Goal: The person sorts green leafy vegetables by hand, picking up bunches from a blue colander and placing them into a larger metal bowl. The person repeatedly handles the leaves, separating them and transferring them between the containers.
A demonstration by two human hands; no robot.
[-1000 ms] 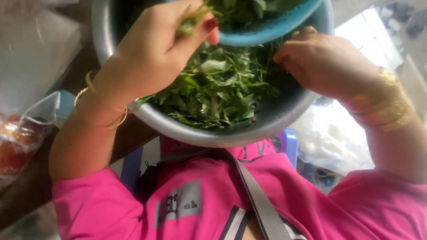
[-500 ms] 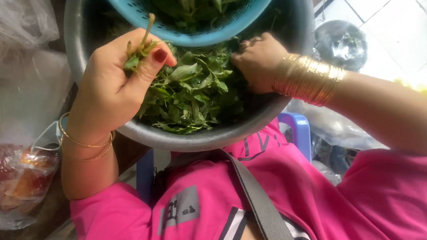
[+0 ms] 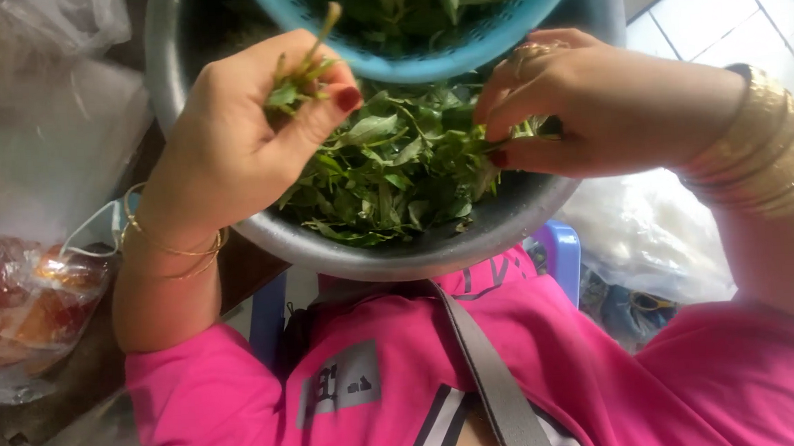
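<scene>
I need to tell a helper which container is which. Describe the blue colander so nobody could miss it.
Find the large metal bowl full of green leaves. Sitting in it at the far side is the blue colander: the only perforated plastic vessel, holding greens too.

1. Floor: pale square tiles (image 3: pixel 724 10) with dark grout lines, upper right, brightly lit by what looks like daylight.
2. Left side: darker, worn surface (image 3: pixel 24 429), brownish, in shade.
3. Clear plastic bags (image 3: pixel 32 108) piled at upper left; one more bag (image 3: pixel 25 301) below them with reddish-orange contents, kind unclear.
4. Blue plastic stool (image 3: pixel 559 245), partly hidden, centre; a leg shows at lower left of centre.
5. White crumpled plastic bag (image 3: pixel 646 235) on the floor at right, a dark item just beside it, too unclear to name.
</scene>
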